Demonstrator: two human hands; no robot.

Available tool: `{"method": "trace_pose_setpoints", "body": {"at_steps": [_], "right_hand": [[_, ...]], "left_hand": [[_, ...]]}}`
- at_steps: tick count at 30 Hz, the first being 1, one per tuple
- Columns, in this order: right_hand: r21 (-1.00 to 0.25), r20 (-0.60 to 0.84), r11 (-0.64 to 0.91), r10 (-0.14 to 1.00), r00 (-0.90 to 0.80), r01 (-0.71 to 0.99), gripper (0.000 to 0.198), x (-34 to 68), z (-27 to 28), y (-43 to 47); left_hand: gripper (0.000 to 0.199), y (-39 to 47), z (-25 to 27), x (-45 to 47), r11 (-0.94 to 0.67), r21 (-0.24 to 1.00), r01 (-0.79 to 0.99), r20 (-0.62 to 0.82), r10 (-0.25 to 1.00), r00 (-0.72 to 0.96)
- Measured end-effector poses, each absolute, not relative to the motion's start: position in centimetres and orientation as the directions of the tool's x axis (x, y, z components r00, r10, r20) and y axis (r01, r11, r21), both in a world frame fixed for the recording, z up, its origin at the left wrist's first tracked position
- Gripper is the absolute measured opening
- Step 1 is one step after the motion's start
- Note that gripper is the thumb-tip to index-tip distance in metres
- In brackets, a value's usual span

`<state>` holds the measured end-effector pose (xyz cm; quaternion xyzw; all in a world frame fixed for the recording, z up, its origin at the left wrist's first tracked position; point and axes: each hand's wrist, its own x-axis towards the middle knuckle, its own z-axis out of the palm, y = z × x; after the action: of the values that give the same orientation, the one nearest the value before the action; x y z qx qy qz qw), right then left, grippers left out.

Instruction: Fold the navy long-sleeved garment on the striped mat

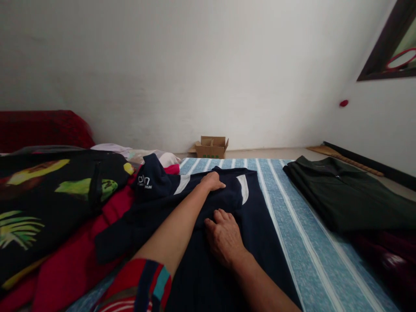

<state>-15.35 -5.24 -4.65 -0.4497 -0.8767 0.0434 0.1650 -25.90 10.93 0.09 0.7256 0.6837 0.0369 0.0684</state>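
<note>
Closest in, the striped sleeve [143,284] on the left arm is sitting pushed up near the elbow, which is probably keeping the cuff off the cloth. Beneath both forearms, a navy garment [260,229] is spreading over the blue striped bedcover [292,216], likely laid out there for a smooth surface to press on.

The right hand [225,236] is resting palm down on the middle of it, fingers loosely extended — seemingly steadying the layers. Farther up, the left hand [212,181] is lying near the garment's far edge, between its two white patches; whether those fingers are pinching fabric, I cannot tell. So the navy garment is lying directly under both hands, extending past them on either side, with its lettered part folding out to the left.

On the left, a black printed garment [78,195] is lying over red cloth [113,208]. On the right, a dark green garment [341,195] is lying neatly folded, apart from the navy one — perhaps to keep it undisturbed. Beyond, an open carton [211,148] is standing near the wall [208,78].
</note>
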Motion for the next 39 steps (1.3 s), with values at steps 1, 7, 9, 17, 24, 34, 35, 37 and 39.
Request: {"method": "trace_pose_setpoints", "body": {"at_steps": [1, 7, 9, 17, 24, 34, 35, 37, 39], "right_hand": [[-0.223, 0.25, 0.591, 0.804, -0.54, 0.776, 0.032, -15.4, -4.6, -5.2], [-0.225, 0.233, 0.597, 0.801, -0.552, 0.77, 0.031, -15.4, -4.5, -5.1], [-0.224, 0.228, 0.597, 0.801, -0.554, 0.771, 0.031, -15.5, -4.5, -5.1], [-0.222, 0.241, 0.6, 0.797, -0.553, 0.768, 0.028, -15.5, -4.6, -5.1], [-0.199, 0.255, 0.575, 0.812, -0.525, 0.794, 0.024, -16.1, -4.6, -4.8], [-0.211, 0.385, 0.613, 0.768, -0.511, 0.761, 0.015, -15.8, -4.7, -5.0], [-0.204, 0.378, 0.621, 0.763, -0.524, 0.757, 0.015, -15.7, -4.7, -5.1], [-0.194, 0.36, 0.633, 0.757, -0.546, 0.749, 0.016, -15.6, -4.7, -5.1], [-0.194, 0.347, 0.637, 0.756, -0.555, 0.746, 0.016, -15.6, -4.7, -5.1]], "left_hand": [[0.03, 11.4, 0.0, -25.8, -0.067, 0.143, 0.987, -0.04, 0.996, 0.073], [0.016, 11.5, -0.3, -25.6, -0.148, 0.077, 0.986, 0.045, 0.988, 0.145], [0.016, 10.9, -0.7, -25.7, -0.191, 0.049, 0.98, 0.071, 0.98, 0.187], [0.023, 9.3, -1.6, -25.2, -0.295, -0.02, 0.955, 0.182, 0.939, 0.293], [0.018, 7.9, -1.9, -26.3, -0.428, 0.061, 0.902, 0.123, 0.9, 0.419], [0.03, 7.6, -4.4, -28.1, -0.481, 0.18, 0.858, 0.103, 0.877, 0.47], [0.033, 7.5, -4.6, -28.1, -0.474, 0.183, 0.861, 0.103, 0.88, 0.463], [0.04, 7.1, -4.8, -28.2, -0.455, 0.179, 0.873, 0.093, 0.891, 0.445], [0.046, 6.7, -4.9, -28.1, -0.444, 0.157, 0.882, 0.066, 0.896, 0.44]]}}
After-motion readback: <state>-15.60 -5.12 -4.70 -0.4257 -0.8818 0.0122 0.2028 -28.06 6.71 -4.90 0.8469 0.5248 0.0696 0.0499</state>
